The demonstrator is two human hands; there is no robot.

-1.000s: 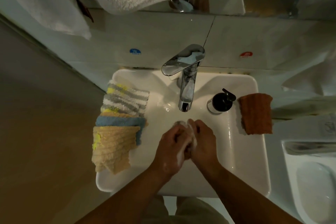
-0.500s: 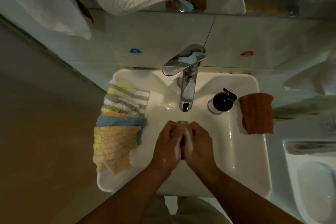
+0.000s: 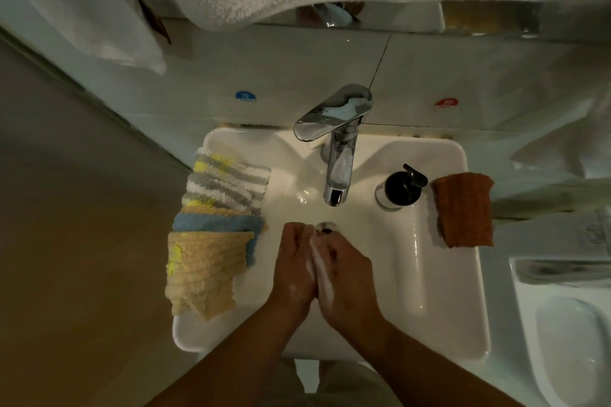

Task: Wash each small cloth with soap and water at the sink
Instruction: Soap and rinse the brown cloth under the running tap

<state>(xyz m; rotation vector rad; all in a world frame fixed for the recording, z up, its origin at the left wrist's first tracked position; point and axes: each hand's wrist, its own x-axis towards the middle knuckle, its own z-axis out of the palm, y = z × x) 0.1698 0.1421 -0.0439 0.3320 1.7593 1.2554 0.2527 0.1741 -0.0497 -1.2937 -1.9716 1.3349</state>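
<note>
Left hand point(image 3: 294, 271) and right hand point(image 3: 348, 277) are pressed palm to palm low over the sink point(image 3: 476, 307), a white soapy strip point(image 3: 319, 271) between them. Whether it is cloth or only lather, and whether either hand grips it, cannot be told. The small cloths point(image 3: 211, 241) are stacked on the left rim, overhanging it. An orange cloth point(image 3: 463, 208) lies on the right rim beside the soap dispenser point(image 3: 401, 188). Risk: a forearm nudge or splash could tip the overhanging stack off the rim.

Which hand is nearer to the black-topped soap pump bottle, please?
Right. The right hand is below and to the left of the soap pump bottle in the picture; the left hand lies beyond it, farther left.
</note>
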